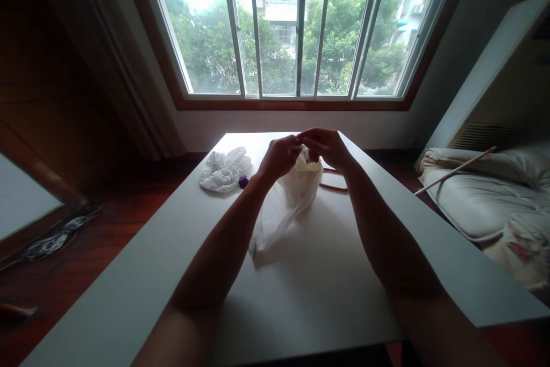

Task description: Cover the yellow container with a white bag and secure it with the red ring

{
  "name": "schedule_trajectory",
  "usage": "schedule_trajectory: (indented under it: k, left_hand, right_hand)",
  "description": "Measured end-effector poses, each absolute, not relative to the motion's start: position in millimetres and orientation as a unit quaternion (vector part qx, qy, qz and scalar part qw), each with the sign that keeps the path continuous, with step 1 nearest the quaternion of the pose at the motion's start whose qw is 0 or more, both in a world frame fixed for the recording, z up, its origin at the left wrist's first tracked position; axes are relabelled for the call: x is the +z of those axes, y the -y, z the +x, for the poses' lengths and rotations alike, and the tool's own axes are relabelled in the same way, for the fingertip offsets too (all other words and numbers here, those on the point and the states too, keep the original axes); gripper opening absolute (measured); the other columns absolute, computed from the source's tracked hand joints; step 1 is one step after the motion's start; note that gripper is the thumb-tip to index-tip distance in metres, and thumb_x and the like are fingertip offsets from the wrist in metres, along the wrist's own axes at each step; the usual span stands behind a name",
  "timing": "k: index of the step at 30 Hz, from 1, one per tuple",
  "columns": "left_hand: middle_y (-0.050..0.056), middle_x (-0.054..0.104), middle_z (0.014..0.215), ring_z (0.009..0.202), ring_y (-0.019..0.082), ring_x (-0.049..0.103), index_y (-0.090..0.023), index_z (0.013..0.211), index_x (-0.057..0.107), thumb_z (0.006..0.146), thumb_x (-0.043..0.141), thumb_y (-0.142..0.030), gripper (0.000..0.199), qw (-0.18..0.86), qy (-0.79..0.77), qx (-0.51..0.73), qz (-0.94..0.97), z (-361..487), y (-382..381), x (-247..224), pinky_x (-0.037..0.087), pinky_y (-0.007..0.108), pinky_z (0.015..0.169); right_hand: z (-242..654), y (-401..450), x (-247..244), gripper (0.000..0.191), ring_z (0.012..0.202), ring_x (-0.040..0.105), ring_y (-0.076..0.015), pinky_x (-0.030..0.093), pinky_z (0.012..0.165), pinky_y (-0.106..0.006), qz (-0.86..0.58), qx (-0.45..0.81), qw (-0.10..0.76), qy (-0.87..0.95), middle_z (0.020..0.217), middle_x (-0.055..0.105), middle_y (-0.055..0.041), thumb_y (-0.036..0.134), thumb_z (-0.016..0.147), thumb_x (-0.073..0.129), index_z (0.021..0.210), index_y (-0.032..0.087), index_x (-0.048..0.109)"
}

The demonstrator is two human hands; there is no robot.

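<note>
"What's nearest?"
"The white table [318, 304]. On it, the pale plastic bag [303, 186], its loose end trailing nearer, sits just beneath the left hand [280, 156] and right hand [327, 145]."
"How are those hands?"
"Curled, fingertips meeting above the bag's mouth; I can't tell whether they pinch its edge."
"And beyond?"
"The window [299, 29], well apart from them, past the table's far end."
</note>
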State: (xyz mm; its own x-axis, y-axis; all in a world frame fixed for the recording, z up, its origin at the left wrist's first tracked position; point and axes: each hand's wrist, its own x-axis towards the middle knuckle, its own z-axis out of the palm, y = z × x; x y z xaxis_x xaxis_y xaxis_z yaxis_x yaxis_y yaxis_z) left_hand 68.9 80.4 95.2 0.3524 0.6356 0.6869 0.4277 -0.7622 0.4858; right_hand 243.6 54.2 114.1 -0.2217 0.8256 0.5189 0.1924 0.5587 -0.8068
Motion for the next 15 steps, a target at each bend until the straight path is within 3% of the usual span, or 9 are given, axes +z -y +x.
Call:
schedule_trajectory:
  k: [3, 6, 8, 11, 15]
  left_hand:
    - [0.005, 0.077, 0.092, 0.086, 0.018, 0.072, -0.019, 0.098, 0.074, 0.086, 0.054, -0.015, 0.023, 0.103, -0.346, 0.491, 0.793, 67, -79, 99, 0.056, 0.031, 0.085]
    - [0.004, 0.077, 0.096, 0.091, 0.017, 0.072, -0.019, 0.088, 0.074, 0.082, 0.050, -0.009, 0.027, 0.103, -0.299, 0.510, 0.800, 68, -75, 102, 0.056, 0.032, 0.089]
    - [0.004, 0.077, 0.098, 0.094, 0.018, 0.071, -0.019, 0.083, 0.074, 0.081, 0.049, -0.008, 0.028, 0.124, -0.267, 0.505, 0.812, 71, -70, 104, 0.056, 0.033, 0.090]
    - [0.006, 0.076, 0.107, 0.097, 0.019, 0.071, -0.019, 0.084, 0.073, 0.083, 0.049, -0.011, 0.025, 0.187, -0.237, 0.493, 0.816, 75, -64, 107, 0.057, 0.034, 0.090]
    - [0.010, 0.070, 0.125, 0.109, 0.021, 0.069, -0.018, 0.103, 0.070, 0.086, 0.055, -0.020, 0.023, 0.261, -0.204, 0.463, 0.822, 71, -61, 112, 0.057, 0.036, 0.092]
  right_hand:
    - [248, -56, 113, 0.039, 0.062, 0.059, -0.0102, 0.048, 0.055, -0.022, -0.400, 0.231, 0.546, 0.698, 0.099, 0.072, -0.0060, 0.046, 0.082, 0.070, 0.110, 0.019, 0.070]
    - [251, -59, 110, 0.070, 0.078, 0.065, -0.0157, 0.052, 0.065, -0.024, -0.413, 0.218, 0.471, 0.749, 0.111, 0.070, -0.0073, 0.039, 0.073, 0.081, 0.136, 0.022, 0.057]
    - [249, -64, 104, 0.083, 0.095, 0.066, -0.0214, 0.055, 0.077, -0.028, -0.394, 0.213, 0.430, 0.784, 0.116, 0.069, -0.0079, 0.035, 0.066, 0.086, 0.141, 0.023, 0.052]
    - [245, -77, 93, 0.059, 0.108, 0.063, -0.0261, 0.054, 0.090, -0.033, -0.391, 0.156, 0.411, 0.809, 0.115, 0.069, -0.0085, 0.026, 0.067, 0.083, 0.123, 0.021, 0.064]
    - [244, -94, 79, 0.021, 0.084, 0.065, -0.0242, 0.054, 0.077, -0.032, -0.505, 0.098, 0.391, 0.763, 0.093, 0.073, -0.0108, 0.009, 0.071, 0.068, 0.091, 0.016, 0.068]
